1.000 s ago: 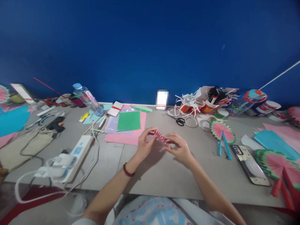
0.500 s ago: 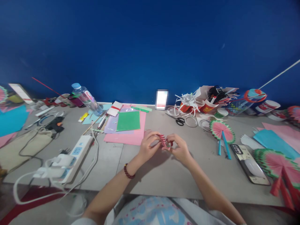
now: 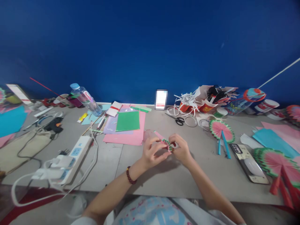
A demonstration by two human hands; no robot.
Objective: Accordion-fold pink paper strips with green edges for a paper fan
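Note:
A small pleated paper [image 3: 167,143], pink with green along its folded edge, is held above the table in front of me. My right hand [image 3: 181,148] pinches its right end, with the fingertips partly hidden behind the folds. From the other side, my left hand [image 3: 152,151] curls its fingers and thumb around the pleats, with a gap showing between thumb and forefinger. A pale pink strip of the paper sticks out beyond the left fingers. Dark red beads circle my left wrist.
Coloured sheets [image 3: 127,121] lie behind my left hand. Black-handled scissors [image 3: 179,121] rest farther back. A finished fan [image 3: 222,131], a phone [image 3: 239,156] with a mouse on it, and another fan [image 3: 281,165] are at right. A power strip [image 3: 78,151] and a bottle [image 3: 87,100] stand left.
My left hand has opened wider and shifted slightly right and down along the pleats. The paper has turned, so its green edge and a pink end now show.

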